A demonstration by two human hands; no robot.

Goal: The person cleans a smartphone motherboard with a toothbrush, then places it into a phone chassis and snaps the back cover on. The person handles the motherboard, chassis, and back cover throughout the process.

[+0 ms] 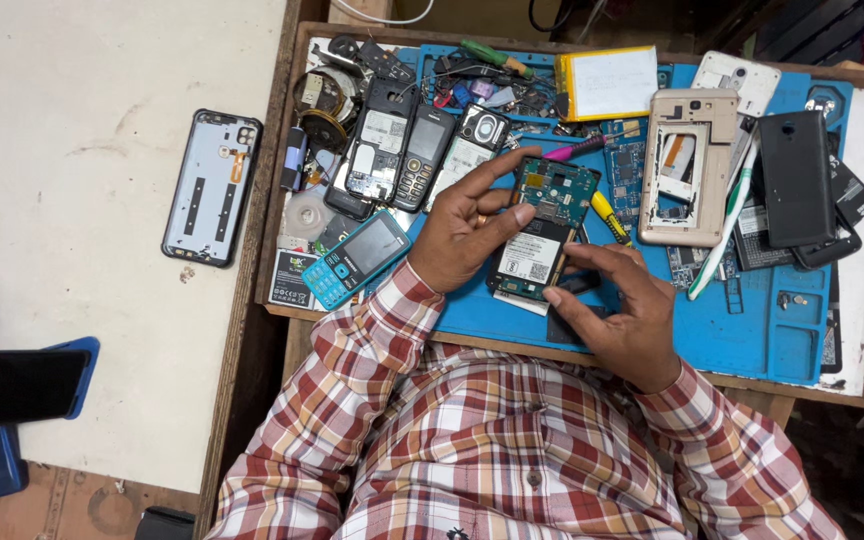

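Note:
An opened phone (544, 230) with its green circuit board and a white label showing lies on the blue work mat (752, 330). My left hand (464, 232) grips its left edge, thumb on the board and forefinger stretched toward its top. My right hand (620, 308) rests on its lower right corner, fingertips touching the black part there. Both arms wear red and white checked sleeves.
Several old keypad phones (407, 150) and a turquoise one (355, 258) lie left of my hands. A gold phone frame (689, 165), black phone (797, 178), flat battery (607, 82), screwdrivers and a white toothbrush (727, 225) crowd the mat. A grey phone back cover (212, 187) lies on the white table.

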